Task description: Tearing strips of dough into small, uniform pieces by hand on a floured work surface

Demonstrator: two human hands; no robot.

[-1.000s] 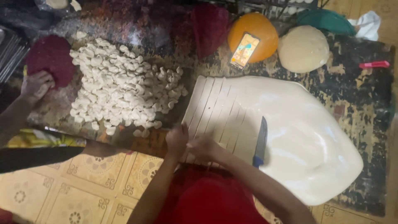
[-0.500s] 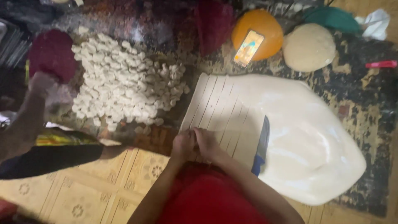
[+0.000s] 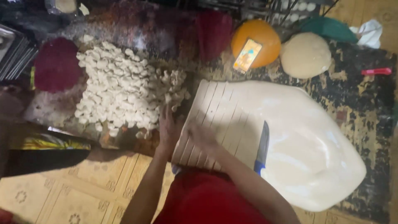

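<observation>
A large flat sheet of pale dough point(image 3: 306, 141) lies on a patterned dark mat; its left part is cut into narrow strips point(image 3: 215, 112). My left hand point(image 3: 168, 129) reaches from the strips' near left corner to the edge of a pile of small white dough pieces point(image 3: 122, 93), fingers stretched out. My right hand point(image 3: 202, 137) is blurred and rests on the near end of the strips. A knife with a blue handle point(image 3: 262, 147) lies on the dough to the right of my right arm.
An orange round object point(image 3: 265, 35) with a phone point(image 3: 248, 54) leaning on it and a dough ball point(image 3: 305, 54) sit at the back. A maroon round pad point(image 3: 56, 64), a red pen-like object point(image 3: 375, 71) and another person's dark sleeve point(image 3: 45, 155) are around.
My hands were together at the near end of the strips; the left has moved out to the pile of pieces. The other person's hand has drawn away from the maroon pad.
</observation>
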